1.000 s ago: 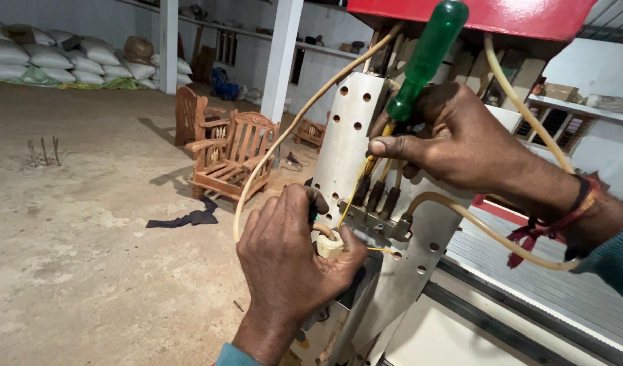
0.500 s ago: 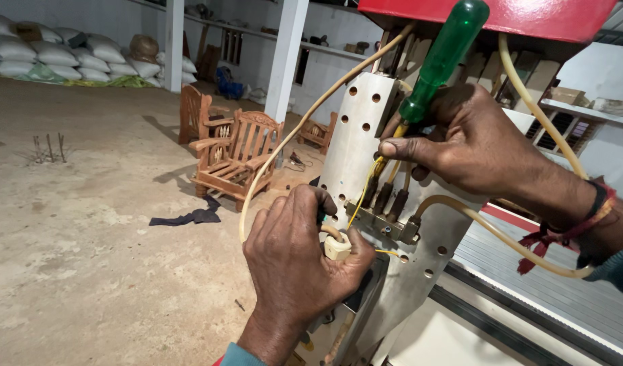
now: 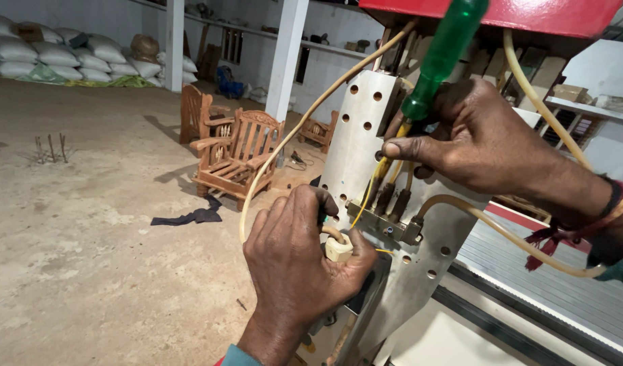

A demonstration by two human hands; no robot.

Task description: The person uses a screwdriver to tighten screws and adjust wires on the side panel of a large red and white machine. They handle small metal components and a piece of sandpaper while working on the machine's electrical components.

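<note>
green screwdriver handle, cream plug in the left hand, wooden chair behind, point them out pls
green screwdriver handle (image 3: 439, 57), head view, on the middle of the handle above the right hand.
cream plug (image 3: 338, 250), head view, on its ribbed end by the left thumb.
wooden chair (image 3: 238, 152), head view, on the slatted backrest.

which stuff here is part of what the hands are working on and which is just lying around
In hand:
- left hand gripping cream fitting
- right hand holding green-handled screwdriver
- yellowish hoses
- perforated metal plate

Lying about:
- wooden chairs
- dark cloth on the floor
- stacked white sacks
</note>
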